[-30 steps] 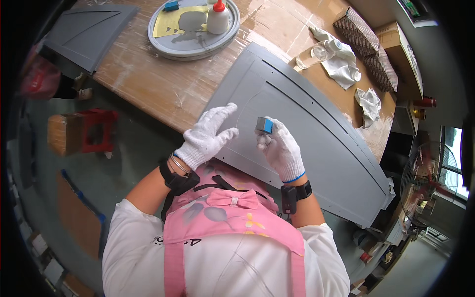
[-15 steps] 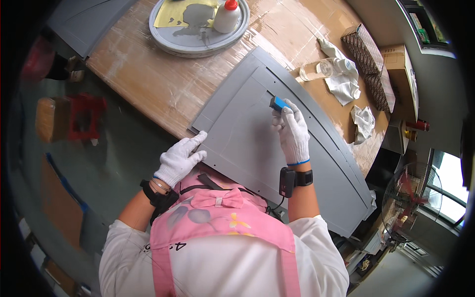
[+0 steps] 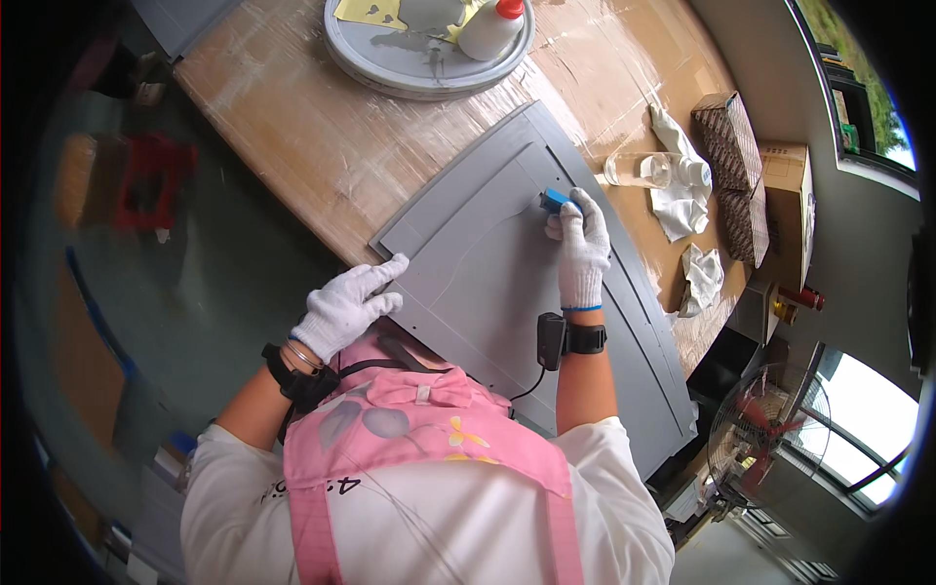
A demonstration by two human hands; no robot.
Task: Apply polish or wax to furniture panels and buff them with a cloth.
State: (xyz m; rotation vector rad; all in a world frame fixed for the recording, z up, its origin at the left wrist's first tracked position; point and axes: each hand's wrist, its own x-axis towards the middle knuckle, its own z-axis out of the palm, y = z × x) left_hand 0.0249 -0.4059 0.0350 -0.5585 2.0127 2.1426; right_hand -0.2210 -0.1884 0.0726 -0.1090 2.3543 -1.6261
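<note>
A large grey panel [image 3: 478,255] lies flat on the table at an angle, one corner pointing left. My right hand [image 3: 585,253], in a white knit glove, grips a small blue block [image 3: 555,201] with a dark end, held at the panel's surface towards its far edge. Whether the block presses on the surface I cannot tell. At the panel's near left edge, my left hand [image 3: 343,308], also gloved, has its fingers stretched out, with the fingertips over the corner. Nothing is in it.
A round grey lid [image 3: 390,76] carries a white squeeze bottle [image 3: 490,31] with a red cap. Beyond the panel are a clear bottle [image 3: 639,170], white cloths [image 3: 700,278] and patterned boxes [image 3: 729,146]. A fan [image 3: 765,429] stands at right; a red stool [image 3: 146,185] is at left.
The view has shifted and turned slightly. My right hand with the blue block has moved a little farther out along the panel. My left hand stays at the panel's corner.
</note>
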